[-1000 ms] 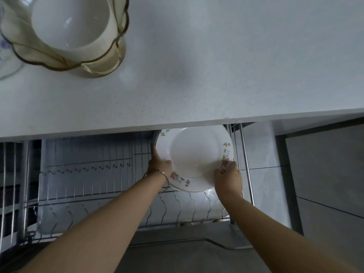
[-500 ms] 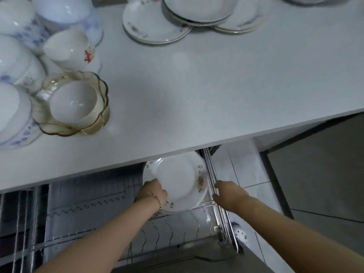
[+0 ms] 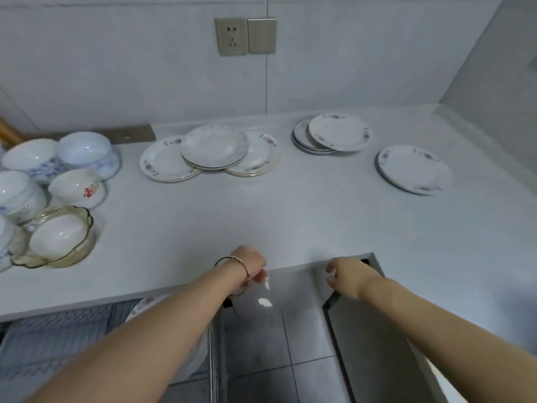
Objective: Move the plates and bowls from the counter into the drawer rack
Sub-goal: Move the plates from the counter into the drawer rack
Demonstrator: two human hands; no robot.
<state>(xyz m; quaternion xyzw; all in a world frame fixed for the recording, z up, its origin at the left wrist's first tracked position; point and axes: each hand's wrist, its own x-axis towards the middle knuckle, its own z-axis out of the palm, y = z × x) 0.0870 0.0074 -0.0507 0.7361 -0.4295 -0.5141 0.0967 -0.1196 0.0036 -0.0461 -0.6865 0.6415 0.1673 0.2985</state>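
A flowered plate [image 3: 145, 303] stands in the wire drawer rack [image 3: 52, 338] under the counter, mostly hidden by my left forearm. My left hand [image 3: 251, 266], with a bracelet on the wrist, hovers at the counter's front edge holding nothing, fingers loosely curled. My right hand [image 3: 347, 276] is open and empty at the same edge, further right. On the white counter [image 3: 261, 216] lie a pile of plates [image 3: 213, 151] at the middle back, a stack of plates [image 3: 334, 135] to its right and a single plate [image 3: 412, 168] at far right. Several bowls [image 3: 77, 187] crowd the left.
An amber glass bowl [image 3: 55, 241] holding a white bowl sits at the counter's left front. A wall socket [image 3: 232, 36] is on the tiled back wall. A side wall closes the right. Grey floor tiles [image 3: 276, 359] and a cabinet front [image 3: 377, 359] lie below.
Both hands let go of the flowered plate, which stays in the rack, and rose to the counter's edge. My view lifted from the drawer to the counter and back wall.
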